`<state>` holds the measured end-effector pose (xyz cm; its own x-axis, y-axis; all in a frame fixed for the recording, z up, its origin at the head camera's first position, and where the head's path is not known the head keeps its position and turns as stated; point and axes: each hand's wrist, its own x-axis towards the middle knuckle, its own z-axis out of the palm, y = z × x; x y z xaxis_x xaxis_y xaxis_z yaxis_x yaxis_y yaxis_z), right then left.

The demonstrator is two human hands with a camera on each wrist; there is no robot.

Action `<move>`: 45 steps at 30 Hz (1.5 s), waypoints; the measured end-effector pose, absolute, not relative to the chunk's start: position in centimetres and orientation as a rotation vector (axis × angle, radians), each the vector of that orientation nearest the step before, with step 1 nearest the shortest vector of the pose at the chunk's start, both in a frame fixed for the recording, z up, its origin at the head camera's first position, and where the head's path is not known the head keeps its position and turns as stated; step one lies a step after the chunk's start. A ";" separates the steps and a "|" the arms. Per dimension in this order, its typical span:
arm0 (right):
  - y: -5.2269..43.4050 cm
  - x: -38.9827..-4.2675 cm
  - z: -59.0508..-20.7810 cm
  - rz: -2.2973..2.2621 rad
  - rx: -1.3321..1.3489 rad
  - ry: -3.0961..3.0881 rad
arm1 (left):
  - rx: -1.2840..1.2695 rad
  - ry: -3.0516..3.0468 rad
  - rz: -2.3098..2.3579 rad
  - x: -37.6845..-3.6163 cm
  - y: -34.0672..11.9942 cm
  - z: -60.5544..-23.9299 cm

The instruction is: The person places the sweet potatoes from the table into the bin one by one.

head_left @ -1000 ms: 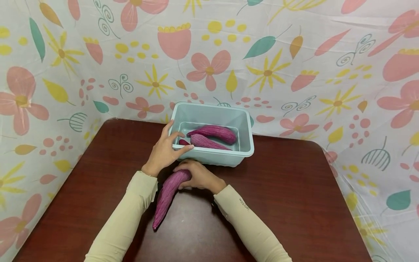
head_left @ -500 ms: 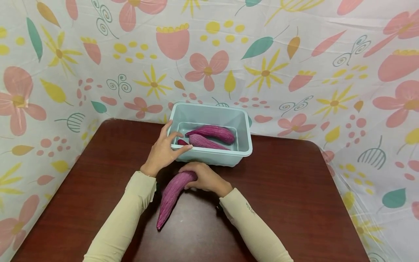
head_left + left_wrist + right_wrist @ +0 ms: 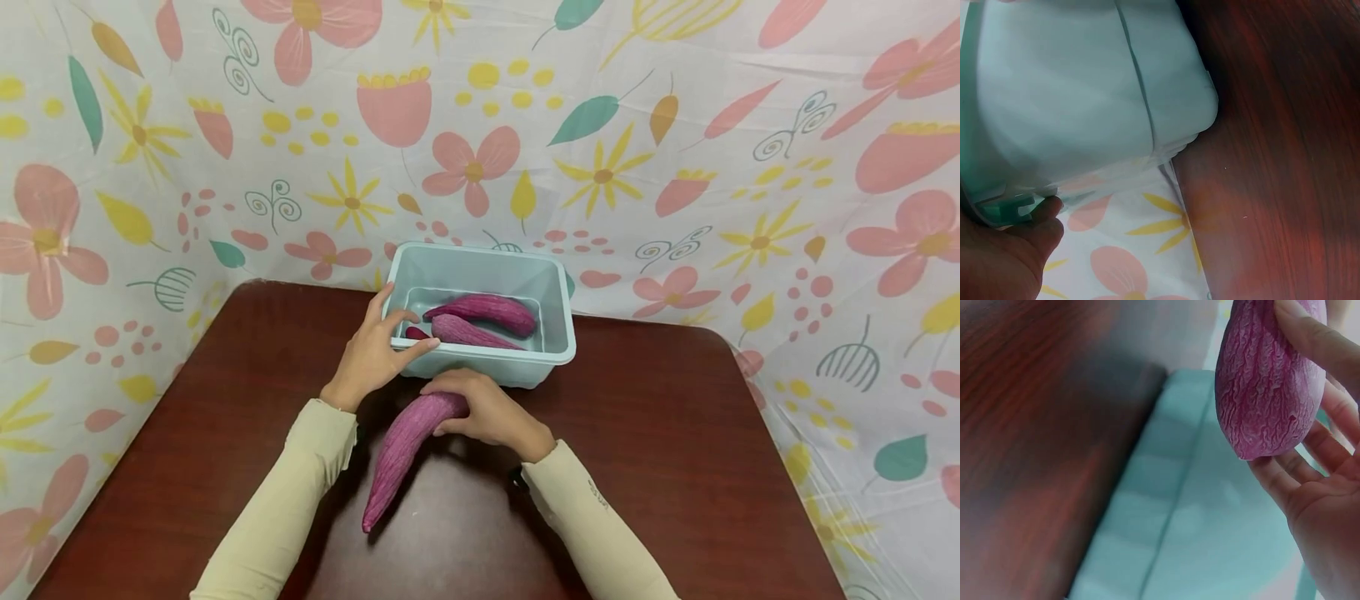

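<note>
A curved, wrinkled purple eggplant (image 3: 408, 446) is held at its thick end by my right hand (image 3: 487, 410), fingers on one side and thumb on the other. Its thin end points down toward me. In the right wrist view the blunt end of the eggplant (image 3: 1269, 387) shows up close, near the tub's outer wall. My left hand (image 3: 375, 354) grips the near-left corner of a pale blue plastic tub (image 3: 558, 333). Inside lie a darker eggplant (image 3: 495, 310), a paler eggplant (image 3: 472, 333) and a small dark red-purple piece (image 3: 417, 332), partly hidden by the fingers and front wall.
The tub stands at the back of a dark red-brown wooden table (image 3: 660, 450). Right behind the table hangs a white cloth (image 3: 480, 100) printed with flowers and leaves, which also runs along both sides.
My right hand has carried the eggplant a little to the right, its thick end now closer below the tub's front. The left hand keeps its place on the tub.
</note>
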<state>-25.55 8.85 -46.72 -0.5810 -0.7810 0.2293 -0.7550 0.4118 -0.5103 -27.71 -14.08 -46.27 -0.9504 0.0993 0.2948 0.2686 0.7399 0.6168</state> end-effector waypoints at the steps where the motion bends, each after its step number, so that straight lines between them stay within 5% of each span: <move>1: 9.1 -25.4 -46.5 -0.914 -1.422 2.604 | -0.293 -2.699 -1.014 -27.7 -14.0 -46.3; 24: 11.9 -24.4 -39.3 -0.940 -1.493 2.815 | -0.284 -2.707 -1.003 -27.6 -14.1 -46.1; 45: 12.9 -29.0 -37.6 -1.113 -1.232 3.105 | -0.399 -2.611 -1.042 -27.7 -14.3 -46.3</move>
